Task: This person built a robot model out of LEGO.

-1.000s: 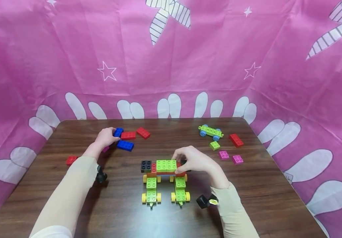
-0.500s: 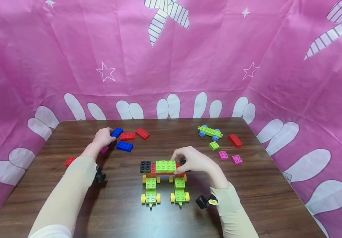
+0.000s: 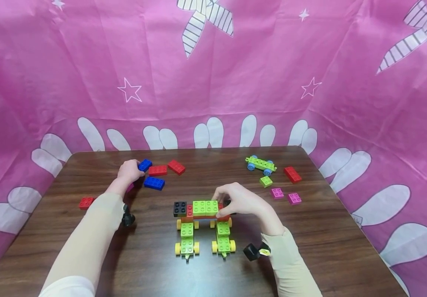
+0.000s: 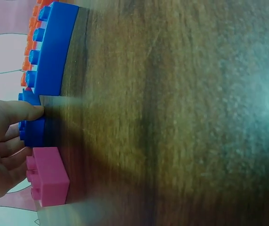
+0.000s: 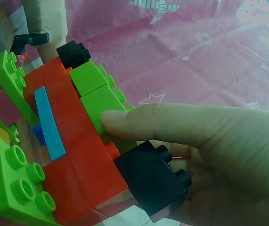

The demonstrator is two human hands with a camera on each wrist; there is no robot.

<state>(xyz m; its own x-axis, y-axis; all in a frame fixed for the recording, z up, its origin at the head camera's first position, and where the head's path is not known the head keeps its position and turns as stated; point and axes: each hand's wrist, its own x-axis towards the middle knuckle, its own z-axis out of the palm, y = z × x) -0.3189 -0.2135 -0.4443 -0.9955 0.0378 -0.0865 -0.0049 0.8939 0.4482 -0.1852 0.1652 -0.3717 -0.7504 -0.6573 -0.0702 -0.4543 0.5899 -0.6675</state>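
Note:
My left hand [image 3: 129,171] is at the table's far left and pinches a small blue brick [image 3: 144,165] [image 4: 32,132] that lies on the wood. A pink brick [image 4: 47,176] lies just under that hand, and a long blue brick [image 3: 154,183] [image 4: 54,47] lies beside it. My right hand [image 3: 236,200] grips the right end of a brick build [image 3: 202,208] on two green wheeled bases [image 3: 186,241]. Its thumb [image 5: 172,122] presses a green top brick [image 5: 103,106], and its fingers curl round a black brick [image 5: 153,179] at that end.
Two red bricks [image 3: 167,168] lie by the blue ones, and a small red brick [image 3: 86,202] sits at the left edge. At the far right are a green wheeled base [image 3: 261,163], a red brick [image 3: 292,174], a small green brick [image 3: 266,181] and two pink bricks [image 3: 285,195]. Pink cloth walls surround the table [image 3: 154,268].

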